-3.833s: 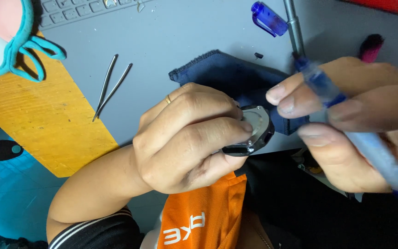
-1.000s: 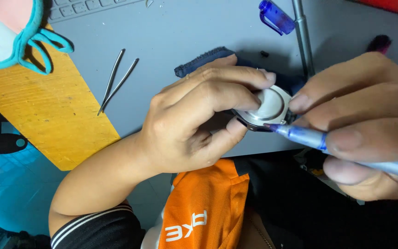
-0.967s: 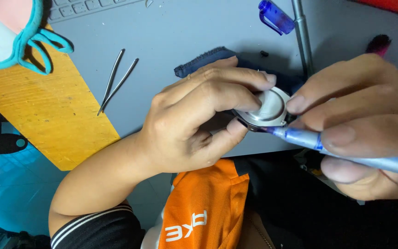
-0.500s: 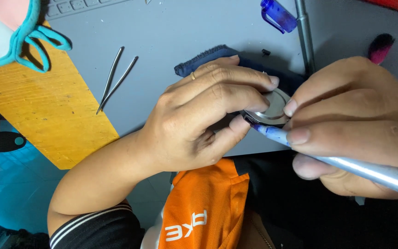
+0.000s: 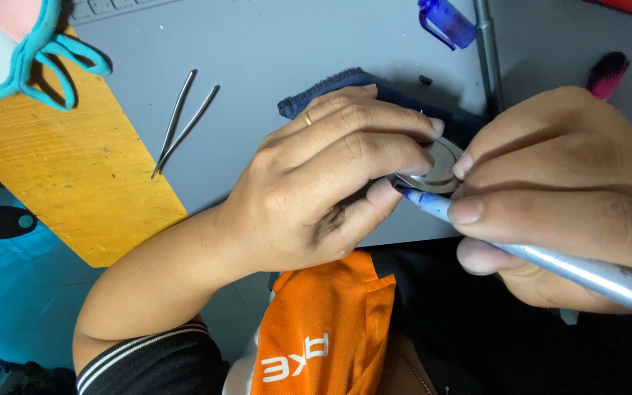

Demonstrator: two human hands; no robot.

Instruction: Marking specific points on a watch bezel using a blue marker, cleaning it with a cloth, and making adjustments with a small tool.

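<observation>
Over grey mat, left hand [image 5: 316, 183] pinching round metal disc [image 5: 437, 164], right hand [image 5: 572, 190] gripping slim tool [image 5: 587, 271]

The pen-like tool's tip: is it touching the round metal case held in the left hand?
Touching. The head view shows the tool tip meeting the lower left edge of the round metal case, with no gap, beside the left hand thumb.

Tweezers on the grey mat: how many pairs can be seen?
1. A single pair of thin metal tweezers lies on the grey mat, left of the left hand and beside the yellow wooden board. Others may be hidden under the hands or the dark blue cloth.
</observation>
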